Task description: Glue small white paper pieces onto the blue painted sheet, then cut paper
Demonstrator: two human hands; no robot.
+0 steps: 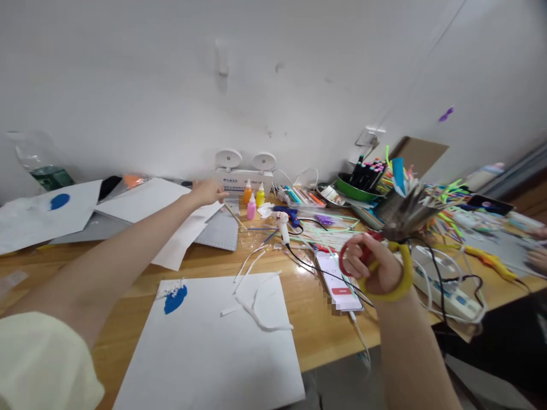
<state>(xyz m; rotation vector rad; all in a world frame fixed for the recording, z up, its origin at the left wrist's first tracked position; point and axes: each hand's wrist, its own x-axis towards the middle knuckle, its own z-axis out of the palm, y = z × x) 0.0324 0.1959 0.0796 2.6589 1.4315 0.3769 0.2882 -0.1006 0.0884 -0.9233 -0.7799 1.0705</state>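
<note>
My right hand [376, 263] is closed round scissors [399, 272] with red and yellow handles, held up over the table's right part. Their metal blades are blurred and point up and away. My left hand [208, 192] reaches far forward over white sheets, near a pink paint bottle [250, 207], an orange bottle [247, 192] and a yellow bottle [260, 196]. Motion smears its fingers; I see nothing clear in them. In front of me lies a white sheet [205, 347] bearing a blue patch [175, 299] with whitish bits at its edge, and white pipe cleaners [260, 319].
A phone [337, 282] with a cable lies beside a white glue gun [282, 228] and a blue one [288, 213]. Markers stand in a green bowl [354, 188]. A power strip [448, 293] is at right, near another person's hand [539, 256]. A bottle [47, 171] stands back left.
</note>
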